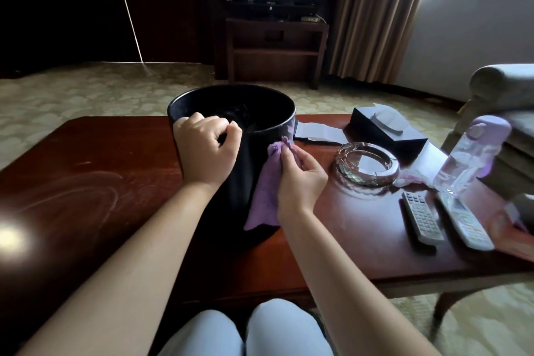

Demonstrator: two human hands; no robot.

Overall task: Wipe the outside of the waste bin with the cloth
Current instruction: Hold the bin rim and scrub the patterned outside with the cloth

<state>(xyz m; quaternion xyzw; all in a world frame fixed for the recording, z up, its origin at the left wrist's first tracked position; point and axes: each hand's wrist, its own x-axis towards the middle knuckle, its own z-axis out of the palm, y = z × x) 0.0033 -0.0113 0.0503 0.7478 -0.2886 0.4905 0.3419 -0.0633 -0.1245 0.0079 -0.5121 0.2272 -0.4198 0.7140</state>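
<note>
Now left hand [206, 150] gripping bin [260, 124] rim, right hand [300, 176] pinching cloth [267, 191]

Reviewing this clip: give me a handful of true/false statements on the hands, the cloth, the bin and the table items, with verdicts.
1. The left hand grips the rim of the black waste bin. True.
2. The right hand holds a green sponge. False: it pinches a purple cloth against the bin's outer wall.
3. The bin lies on its side on the carpet. False: it stands upright on the wooden table.
4. Two remote controls lie to the right of the bin. True.
5. The glass ashtray sits inside the bin. False: it rests on the table beside it.
</note>
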